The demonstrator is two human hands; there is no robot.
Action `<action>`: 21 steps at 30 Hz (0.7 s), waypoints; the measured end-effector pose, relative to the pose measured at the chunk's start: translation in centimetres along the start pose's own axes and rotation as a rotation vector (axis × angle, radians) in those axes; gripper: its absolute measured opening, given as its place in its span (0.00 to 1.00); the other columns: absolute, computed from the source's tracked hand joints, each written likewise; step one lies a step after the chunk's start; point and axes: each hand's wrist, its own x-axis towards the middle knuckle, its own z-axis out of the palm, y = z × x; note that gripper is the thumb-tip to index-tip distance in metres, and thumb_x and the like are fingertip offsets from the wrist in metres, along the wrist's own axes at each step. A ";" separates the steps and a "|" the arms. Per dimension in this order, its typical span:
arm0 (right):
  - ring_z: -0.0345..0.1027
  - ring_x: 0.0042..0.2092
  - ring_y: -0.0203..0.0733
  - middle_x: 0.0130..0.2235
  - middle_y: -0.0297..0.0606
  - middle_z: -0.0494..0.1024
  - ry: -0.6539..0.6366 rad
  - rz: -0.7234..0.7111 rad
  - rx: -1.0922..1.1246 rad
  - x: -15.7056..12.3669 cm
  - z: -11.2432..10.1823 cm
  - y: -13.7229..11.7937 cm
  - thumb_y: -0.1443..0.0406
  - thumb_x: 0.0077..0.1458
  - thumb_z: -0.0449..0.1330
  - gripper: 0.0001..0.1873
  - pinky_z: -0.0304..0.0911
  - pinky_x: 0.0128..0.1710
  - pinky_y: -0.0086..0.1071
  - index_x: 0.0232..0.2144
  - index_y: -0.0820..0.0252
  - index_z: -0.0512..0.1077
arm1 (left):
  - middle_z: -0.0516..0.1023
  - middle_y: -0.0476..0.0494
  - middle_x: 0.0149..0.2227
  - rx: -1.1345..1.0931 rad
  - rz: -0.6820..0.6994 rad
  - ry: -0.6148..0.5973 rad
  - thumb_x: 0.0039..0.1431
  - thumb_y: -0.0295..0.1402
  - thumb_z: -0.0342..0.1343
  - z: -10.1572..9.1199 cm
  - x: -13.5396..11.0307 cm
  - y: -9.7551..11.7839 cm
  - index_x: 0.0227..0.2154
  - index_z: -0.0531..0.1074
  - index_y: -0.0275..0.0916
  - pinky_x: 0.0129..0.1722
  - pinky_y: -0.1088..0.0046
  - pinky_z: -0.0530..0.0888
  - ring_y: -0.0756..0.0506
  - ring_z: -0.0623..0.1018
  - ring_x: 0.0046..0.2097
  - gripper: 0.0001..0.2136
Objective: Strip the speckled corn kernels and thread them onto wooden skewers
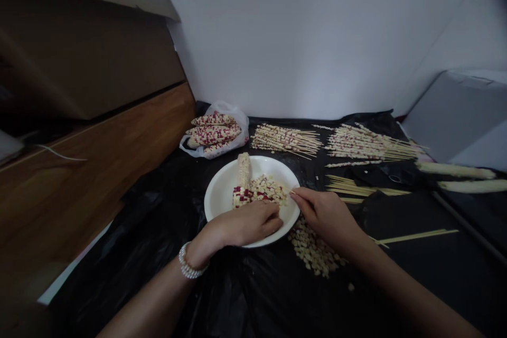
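My left hand (pixel 253 221) reaches into the white bowl (pixel 217 190), its fingers curled down at the corn kernels (pixel 270 188); whatever the fingertips grip is hidden. Beside it in the bowl lies a partly stripped corn cob (pixel 244 169), with red and cream kernels left on its near end. At the bowl's right rim my right hand (pixel 322 214) is closed in a pinch on a thin wooden skewer (pixel 381 243). The skewer's tip pokes out at the fingertips and its tail shows beyond the wrist. Loose pale kernels (pixel 312 251) are heaped under this hand.
A plastic bag (pixel 242 121) of corn cobs stands at the back left. Two bundles of kernel-threaded skewers (pixel 283 139) lie along the back. Bare skewers (pixel 364 187) and stripped cobs (pixel 471 186) are at the right. Black plastic sheeting (pixel 158 243) covers the surface.
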 end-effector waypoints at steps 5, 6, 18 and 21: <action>0.68 0.28 0.38 0.26 0.34 0.77 -0.005 -0.005 0.022 0.0 -0.1 -0.2 0.59 0.61 0.45 0.18 0.52 0.27 0.29 0.32 0.53 0.73 | 0.69 0.49 0.24 -0.128 -0.085 0.157 0.60 0.34 0.49 0.0 0.4 0.2 0.23 0.67 0.40 0.27 0.73 0.59 0.49 0.66 0.27 0.11; 0.68 0.28 0.38 0.26 0.34 0.77 -0.002 -0.007 0.025 0.0 -0.1 -0.2 0.59 0.62 0.45 0.18 0.52 0.27 0.29 0.32 0.53 0.73 | 0.69 0.49 0.24 -0.207 -0.107 0.226 0.60 0.35 0.50 -0.1 0.6 0.3 0.23 0.67 0.39 0.27 0.74 0.59 0.50 0.66 0.28 0.11; 0.71 0.28 0.40 0.28 0.35 0.77 0.127 0.051 -0.064 -0.7 -0.3 -1.5 0.59 0.64 0.42 0.17 0.56 0.26 0.30 0.48 0.57 0.66 | 0.66 0.45 0.28 -2.071 -0.481 0.154 0.64 0.27 0.44 -2.9 0.3 0.3 0.29 0.65 0.32 0.15 0.92 0.61 0.58 0.66 0.23 0.09; 0.71 0.28 0.39 0.28 0.34 0.76 0.202 0.008 -0.110 -0.9 -0.3 -1.9 0.62 0.64 0.42 0.15 0.56 0.25 0.30 0.46 0.58 0.65 | 0.65 0.46 0.27 -2.095 -0.481 0.164 0.64 0.27 0.44 -2.6 0.2 0.1 0.30 0.65 0.33 0.14 0.92 0.61 0.57 0.67 0.23 0.08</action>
